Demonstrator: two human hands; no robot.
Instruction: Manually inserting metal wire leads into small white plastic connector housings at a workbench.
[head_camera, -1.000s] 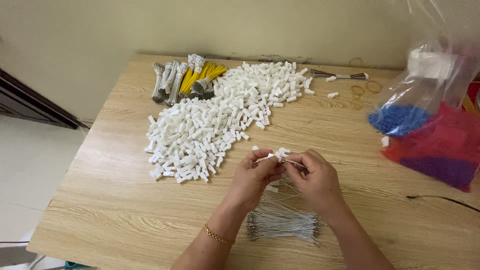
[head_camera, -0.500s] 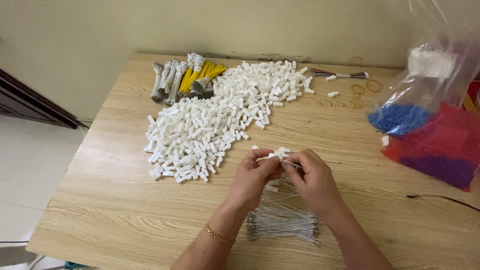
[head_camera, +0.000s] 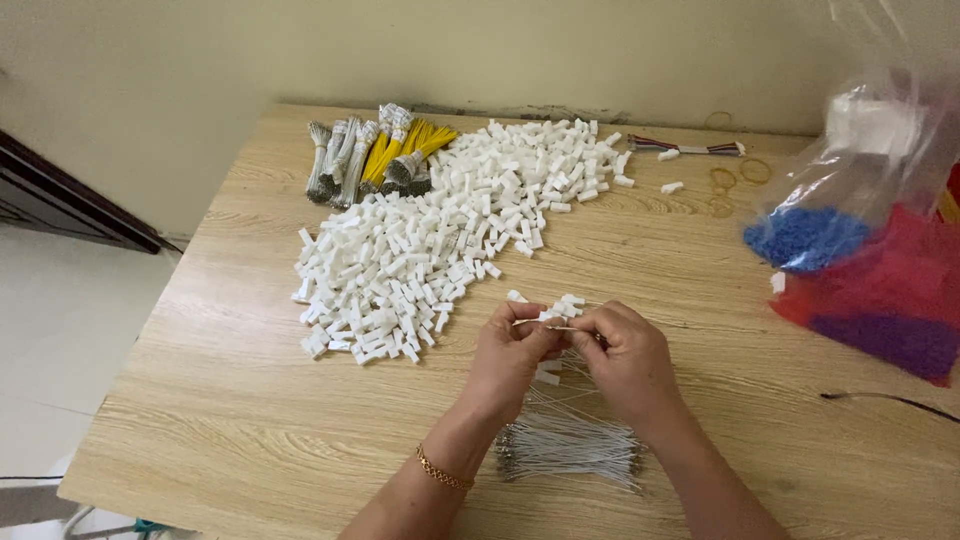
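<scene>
Many small white connector housings (head_camera: 440, 240) heaped on the far left of the wooden bench (head_camera: 200, 420), with bundles of grey and yellow wires (head_camera: 375, 155) beyond. Near the middle, left hand (head_camera: 510, 362) with grip pressed together, pinching a white housing (head_camera: 548, 316) and a thin white wire (head_camera: 540, 323). Right hand (head_camera: 625, 360) touching it, grip also pinched on the same wire end. Just below both hands, a loose bundle of white wires (head_camera: 570, 450) flat on the bench. Far right, clear bags of blue and red parts (head_camera: 860, 270). For a good insertion, probably best to keep the wire straight, aligned with the housing slot, and to push gently.
</scene>
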